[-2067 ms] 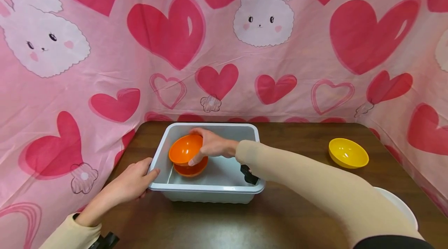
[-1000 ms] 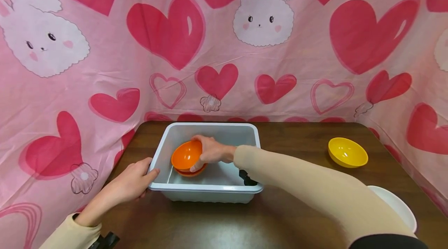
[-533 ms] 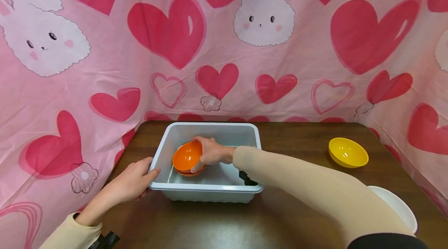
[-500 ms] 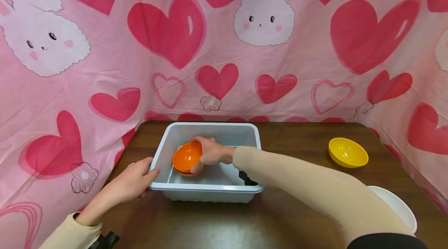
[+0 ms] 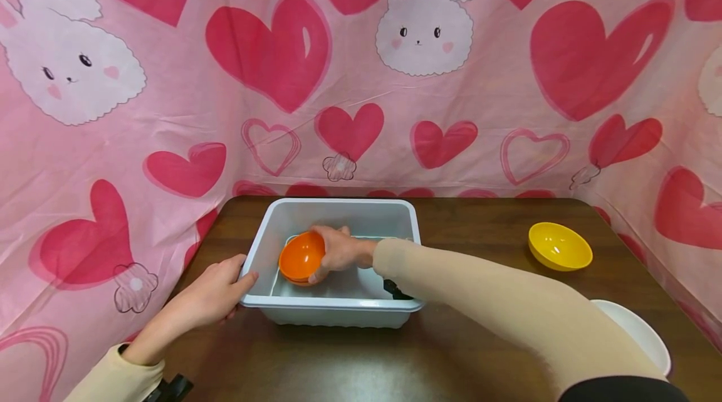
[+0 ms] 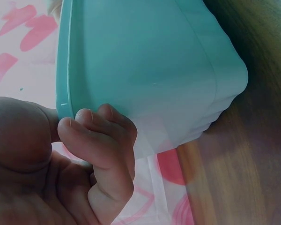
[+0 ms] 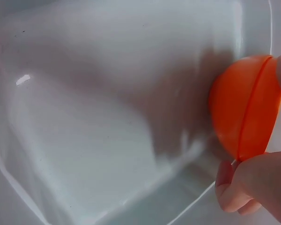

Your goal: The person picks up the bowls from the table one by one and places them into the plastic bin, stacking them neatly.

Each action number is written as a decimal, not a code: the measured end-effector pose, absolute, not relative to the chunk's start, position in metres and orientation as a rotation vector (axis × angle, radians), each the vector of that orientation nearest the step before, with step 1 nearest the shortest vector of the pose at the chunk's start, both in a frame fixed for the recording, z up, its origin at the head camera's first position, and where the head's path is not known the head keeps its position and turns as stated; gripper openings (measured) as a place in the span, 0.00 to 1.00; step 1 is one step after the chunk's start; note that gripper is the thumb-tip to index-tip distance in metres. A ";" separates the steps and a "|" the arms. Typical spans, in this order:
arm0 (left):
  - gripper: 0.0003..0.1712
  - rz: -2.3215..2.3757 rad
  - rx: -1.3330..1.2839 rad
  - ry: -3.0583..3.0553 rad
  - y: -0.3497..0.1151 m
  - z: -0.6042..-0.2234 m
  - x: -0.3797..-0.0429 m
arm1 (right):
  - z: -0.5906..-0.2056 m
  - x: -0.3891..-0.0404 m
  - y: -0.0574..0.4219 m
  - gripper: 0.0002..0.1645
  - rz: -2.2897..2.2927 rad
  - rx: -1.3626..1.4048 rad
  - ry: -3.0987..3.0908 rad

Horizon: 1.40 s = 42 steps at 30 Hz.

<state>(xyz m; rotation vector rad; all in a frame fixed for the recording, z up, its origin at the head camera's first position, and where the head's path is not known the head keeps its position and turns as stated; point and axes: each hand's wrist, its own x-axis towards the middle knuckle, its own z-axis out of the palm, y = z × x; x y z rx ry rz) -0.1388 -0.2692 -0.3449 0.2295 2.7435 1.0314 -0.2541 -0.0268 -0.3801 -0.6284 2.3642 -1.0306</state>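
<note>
A grey plastic tub (image 5: 338, 303) stands on the brown table; it looks bluish-green in the left wrist view. My left hand (image 5: 217, 289) grips its left rim, thumb on one side and fingers curled on the other (image 6: 107, 150). Inside the tub at the left, an orange bowl (image 5: 299, 254) sits nested in a second orange bowl (image 7: 227, 103), of which only a sliver shows from the head. My right hand (image 5: 337, 253) holds the upper bowl by its rim, thumb and fingers spread apart along the edge. The right palm is hidden.
A yellow bowl (image 5: 560, 247) stands at the back right of the table. Nearer, a white dish (image 5: 637, 330) is partly covered by the right sleeve. A pink cloth with hearts and rabbits (image 5: 350, 76) encloses the table behind and at the sides.
The right hand has lowered the upper orange bowl into the lower one, moving slightly down and right; the gap between the bowls has closed. The left hand stays on the rim.
</note>
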 end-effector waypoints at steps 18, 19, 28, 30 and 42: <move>0.16 1.038 0.236 2.733 -0.268 -0.344 -0.138 | -0.376 -0.248 -0.024 0.57 -0.965 -0.638 2.413; 0.16 1.040 0.236 2.730 -0.268 -0.344 -0.138 | -0.376 -0.248 -0.024 0.57 -0.966 -0.639 2.411; 0.16 1.040 0.247 2.738 -0.268 -0.344 -0.138 | -0.371 -0.249 -0.026 0.58 -0.778 -0.764 2.541; 0.16 1.035 0.251 2.742 -0.269 -0.344 -0.138 | -0.366 -0.249 -0.026 0.57 -0.755 -0.790 2.551; 0.17 1.034 0.255 2.744 -0.269 -0.344 -0.139 | -0.358 -0.253 -0.030 0.57 -0.603 -0.848 2.593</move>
